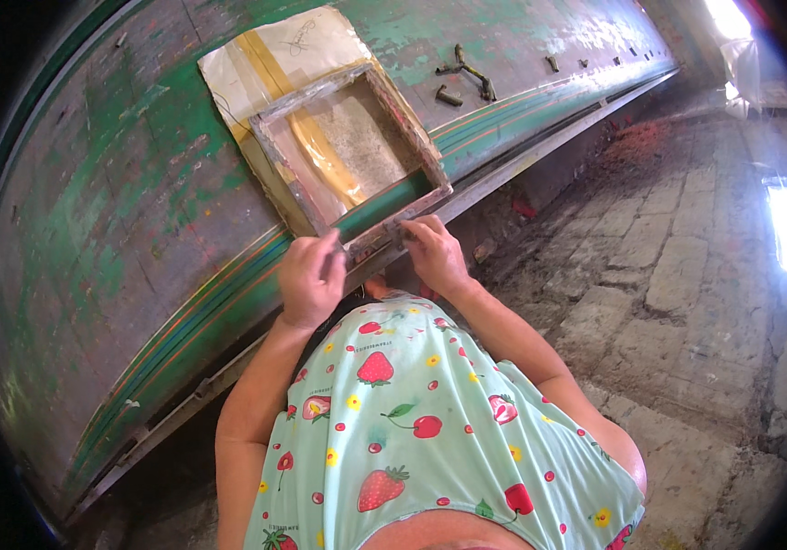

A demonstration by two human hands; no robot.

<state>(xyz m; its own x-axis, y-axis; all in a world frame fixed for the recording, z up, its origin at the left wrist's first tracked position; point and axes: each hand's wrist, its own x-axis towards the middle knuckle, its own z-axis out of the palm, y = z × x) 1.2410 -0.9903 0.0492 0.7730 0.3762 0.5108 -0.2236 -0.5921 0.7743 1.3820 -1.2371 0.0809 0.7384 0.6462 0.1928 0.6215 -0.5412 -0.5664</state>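
A worn wooden frame (379, 240), stained with old paint, lies at the near edge of the long table. Part of its inside looks covered by a translucent, tape-marked sheet. It rests partly over a pale, battered board (229, 81) with a strip of brown tape. My left hand (309, 282) is closed beside the frame's near left corner; a small dark bit shows at its fingers, too blurred to name. At the frame's near bar, the fingers of my right hand (436, 258) are bent together in a pinch. What they hold, if anything, is hidden.
The long table (146, 183) has a worn green and grey top with coloured stripes and a raised rail (586, 119) along its near side. Small dark metal pieces (467, 73) lie on it beyond the frame. Uneven stone paving (677, 266) runs along the right.
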